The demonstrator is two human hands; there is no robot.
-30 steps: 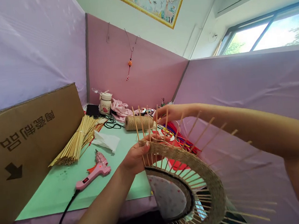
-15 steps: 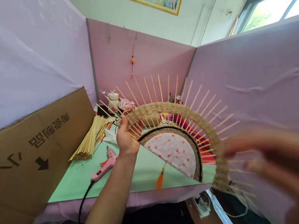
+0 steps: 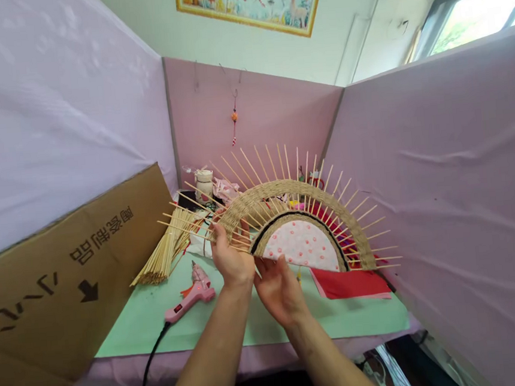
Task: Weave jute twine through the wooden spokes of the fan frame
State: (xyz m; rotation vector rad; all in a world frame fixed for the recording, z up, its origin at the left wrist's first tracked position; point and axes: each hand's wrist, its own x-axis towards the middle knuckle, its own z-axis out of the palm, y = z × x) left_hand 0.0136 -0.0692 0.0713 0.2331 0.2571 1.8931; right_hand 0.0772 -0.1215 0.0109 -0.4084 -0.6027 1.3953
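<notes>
A half-round fan is held up above the table, its straight edge low. It has a white panel with pink-red dots, a black rim, thin sticks fanning outward and a woven straw band across them. My left hand grips the fan's left end, thumb in front of the band and fingers behind. My right hand holds the lower straight edge near the left, thumb in front and fingers partly hidden behind. Part of an orange tassel shows just right of my right hand.
A pink glue gun with a black cord lies left on the green tabletop. Behind it is a bundle of thin sticks. Red cloth or paper lies at right. A cardboard sheet stands left; a lidded jar is behind.
My right hand has come from the blurred right side to the fan's lower edge. The fan has turned more level and sits slightly farther away. My left hand keeps its hold.
</notes>
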